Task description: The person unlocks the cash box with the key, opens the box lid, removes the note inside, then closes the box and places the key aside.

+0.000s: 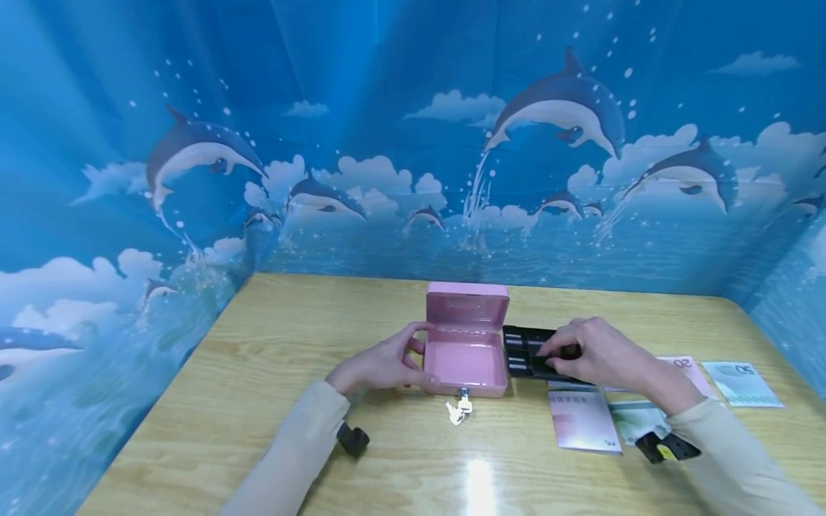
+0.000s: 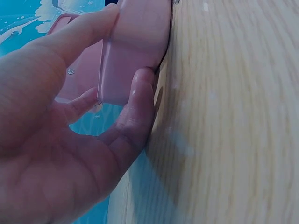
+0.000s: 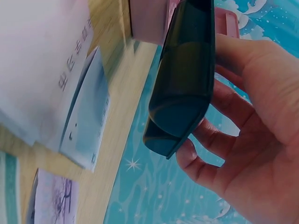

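Observation:
A pink metal cash box (image 1: 484, 391) stands on the table with its lid (image 1: 467, 308) raised. My left hand (image 1: 390, 362) holds the box's left side, its fingers spread between front and back; in the left wrist view the fingers touch the pink wall (image 2: 140, 42). Two keys (image 1: 457, 412) hang at the lock on the front. My right hand (image 1: 600, 351) grips a black compartment tray (image 1: 520, 358) just right of the box. The right wrist view shows the tray (image 3: 182, 79) tilted and lifted off the table. Fingers hide part of its compartments.
Several banknotes lie at the right: a pink one (image 1: 584, 423) in front of the tray, a green one (image 1: 635, 416) partly under the right forearm, another pink one (image 1: 690, 369) and a blue-green one (image 1: 742, 383). A dolphin-print curtain (image 1: 387, 143) rises behind the wooden table (image 1: 290, 322).

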